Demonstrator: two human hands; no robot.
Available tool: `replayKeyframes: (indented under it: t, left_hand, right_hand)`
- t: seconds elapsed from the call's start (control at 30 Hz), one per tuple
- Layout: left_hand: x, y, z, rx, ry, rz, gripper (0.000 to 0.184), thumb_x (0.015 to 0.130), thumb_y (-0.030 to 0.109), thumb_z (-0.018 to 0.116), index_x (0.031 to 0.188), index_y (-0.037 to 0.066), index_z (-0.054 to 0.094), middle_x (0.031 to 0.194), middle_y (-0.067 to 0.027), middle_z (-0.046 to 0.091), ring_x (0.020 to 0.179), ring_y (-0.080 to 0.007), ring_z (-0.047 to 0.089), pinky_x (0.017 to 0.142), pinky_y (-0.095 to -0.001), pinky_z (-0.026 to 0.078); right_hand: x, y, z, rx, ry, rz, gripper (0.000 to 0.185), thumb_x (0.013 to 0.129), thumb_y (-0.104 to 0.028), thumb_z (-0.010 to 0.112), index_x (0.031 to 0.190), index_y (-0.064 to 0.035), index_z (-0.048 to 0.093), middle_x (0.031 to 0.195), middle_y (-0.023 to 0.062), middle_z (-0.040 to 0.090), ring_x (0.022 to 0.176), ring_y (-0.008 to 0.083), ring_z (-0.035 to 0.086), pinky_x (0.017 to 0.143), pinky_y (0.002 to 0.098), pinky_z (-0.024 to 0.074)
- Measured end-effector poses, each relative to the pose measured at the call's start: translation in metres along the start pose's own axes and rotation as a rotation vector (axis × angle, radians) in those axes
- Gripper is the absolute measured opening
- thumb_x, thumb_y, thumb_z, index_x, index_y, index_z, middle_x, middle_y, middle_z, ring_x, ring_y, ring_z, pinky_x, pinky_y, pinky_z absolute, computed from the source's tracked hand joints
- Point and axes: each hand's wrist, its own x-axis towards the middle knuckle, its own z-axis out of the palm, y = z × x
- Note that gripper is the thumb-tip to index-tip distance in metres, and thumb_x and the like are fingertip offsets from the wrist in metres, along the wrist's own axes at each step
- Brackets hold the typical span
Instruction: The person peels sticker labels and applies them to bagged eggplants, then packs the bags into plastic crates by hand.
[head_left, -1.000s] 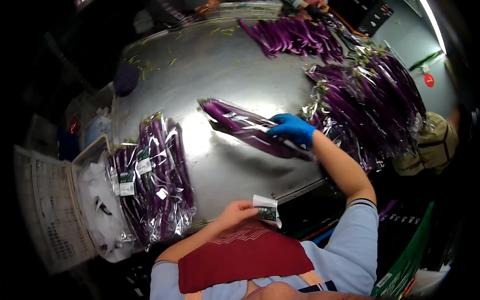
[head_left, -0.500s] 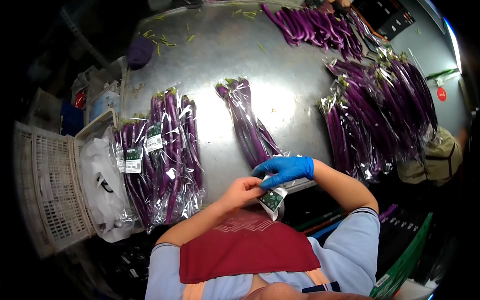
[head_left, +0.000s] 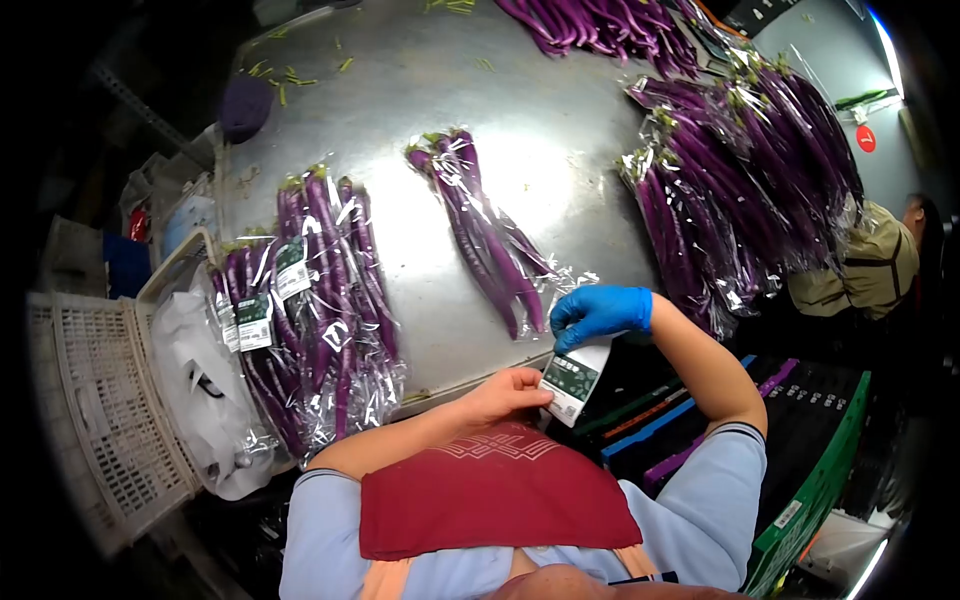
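My left hand [head_left: 508,396], bare, pinches the lower left edge of a green and white label [head_left: 576,382] at the table's front edge. Over the label's top is my right hand [head_left: 603,314] in a blue glove, its fingers curled together; whether they grip the label's upper part cannot be made out. Just beyond my hands a clear bag of long purple eggplants [head_left: 480,235] lies on the metal table [head_left: 420,90], stems pointing away. Bagged eggplants with similar labels [head_left: 325,300] lie side by side on the left.
More bagged eggplants [head_left: 740,190] are heaped on the right, with loose eggplants [head_left: 600,30] at the far edge. A white basket [head_left: 110,400] and a plastic bag [head_left: 205,400] stand left. Black crates with a green crate [head_left: 820,480] are at lower right.
The eggplant bag went from my right hand onto the table. My right hand came in to the label beside my left hand, and both have since shifted slightly right with it.
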Motion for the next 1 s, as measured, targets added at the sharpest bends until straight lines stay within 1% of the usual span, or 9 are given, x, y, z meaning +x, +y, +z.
replayKeyframes:
  t: [0.2,0.23,0.4,0.57,0.67,0.73,0.87,0.93,1.0]
  left_hand:
    - [-0.010,-0.002,0.003,0.327,-0.040,0.187,0.024,0.083,0.018,0.057,0.099,0.001,0.057,0.088,-0.0008,0.059,0.078,-0.0059,0.051,0.069,-0.0209,0.041]
    - [-0.014,-0.003,0.004,0.356,-0.005,0.219,0.024,0.083,0.019,0.057,0.099,0.001,0.057,0.086,-0.0001,0.059,0.074,-0.0047,0.050,0.064,-0.0195,0.040]
    - [-0.025,-0.010,-0.001,0.257,0.092,0.310,0.021,0.082,0.016,0.058,0.097,0.001,0.059,0.088,-0.0014,0.060,0.080,-0.0056,0.051,0.071,-0.0219,0.042]
    - [-0.033,-0.023,-0.010,0.319,-0.053,0.436,0.022,0.082,0.013,0.057,0.099,-0.002,0.058,0.089,-0.0029,0.059,0.080,-0.0070,0.052,0.073,-0.0223,0.043]
    - [-0.044,-0.018,-0.016,0.341,0.003,0.394,0.020,0.082,0.013,0.057,0.097,-0.001,0.058,0.088,-0.0027,0.059,0.080,-0.0068,0.051,0.073,-0.0225,0.043]
    - [-0.042,-0.025,-0.023,0.317,0.035,0.350,0.019,0.082,0.013,0.057,0.095,-0.001,0.059,0.086,-0.0021,0.059,0.080,-0.0063,0.051,0.072,-0.0223,0.043]
    - [-0.040,-0.026,-0.027,0.318,0.073,0.348,0.020,0.081,0.013,0.058,0.095,-0.001,0.059,0.088,-0.0031,0.060,0.079,-0.0065,0.052,0.072,-0.0223,0.043]
    - [-0.041,-0.022,-0.020,0.212,0.092,0.363,0.020,0.082,0.015,0.057,0.093,-0.001,0.059,0.072,0.0023,0.054,0.063,-0.0034,0.044,0.055,-0.0195,0.037]
    - [-0.042,-0.018,-0.017,0.222,0.114,0.321,0.020,0.082,0.014,0.056,0.095,-0.001,0.058,0.075,0.0014,0.056,0.065,-0.0034,0.046,0.057,-0.0194,0.038]
  right_hand:
    - [-0.007,-0.032,-0.008,-0.160,-0.033,-0.042,0.020,0.073,-0.020,0.067,0.081,-0.0018,0.062,0.071,0.0063,0.060,0.067,0.0098,0.052,0.062,0.0255,0.0426]
    - [-0.004,-0.036,-0.006,-0.188,0.000,0.005,0.026,0.076,-0.022,0.065,0.090,-0.0005,0.060,0.083,0.0082,0.061,0.076,0.0113,0.054,0.069,0.0255,0.0438]
    - [0.056,0.014,-0.008,-0.051,0.608,-0.082,0.049,0.079,-0.032,0.060,0.112,0.0033,0.048,0.105,0.0197,0.055,0.096,0.0255,0.054,0.083,0.0320,0.0418]
    - [0.138,0.044,-0.007,-0.622,1.014,-0.058,0.056,0.076,-0.027,0.063,0.118,0.0027,0.041,0.105,0.0207,0.053,0.097,0.0264,0.052,0.084,0.0333,0.0409]
    - [0.149,0.066,-0.029,0.003,0.909,-0.270,0.051,0.075,-0.020,0.062,0.117,0.0029,0.042,0.099,0.0159,0.055,0.090,0.0219,0.053,0.082,0.0314,0.0419]
    - [0.139,0.077,-0.044,0.432,0.890,-0.182,0.039,0.076,-0.012,0.057,0.111,0.0020,0.046,0.091,0.0069,0.056,0.079,0.0131,0.052,0.076,0.0259,0.0431]
    - [0.122,0.081,-0.065,0.460,0.894,-0.046,0.028,0.075,-0.014,0.055,0.097,0.0024,0.053,0.084,0.0068,0.056,0.076,0.0125,0.051,0.069,0.0239,0.0421]
    - [0.117,0.068,-0.070,0.542,0.855,-0.002,0.024,0.073,-0.013,0.056,0.090,0.0032,0.054,0.078,0.0072,0.057,0.071,0.0131,0.052,0.066,0.0233,0.0424]
    - [0.123,0.079,-0.081,0.776,0.801,-0.235,0.023,0.071,-0.014,0.059,0.085,0.0041,0.054,0.074,0.0074,0.056,0.066,0.0138,0.053,0.063,0.0236,0.0433]
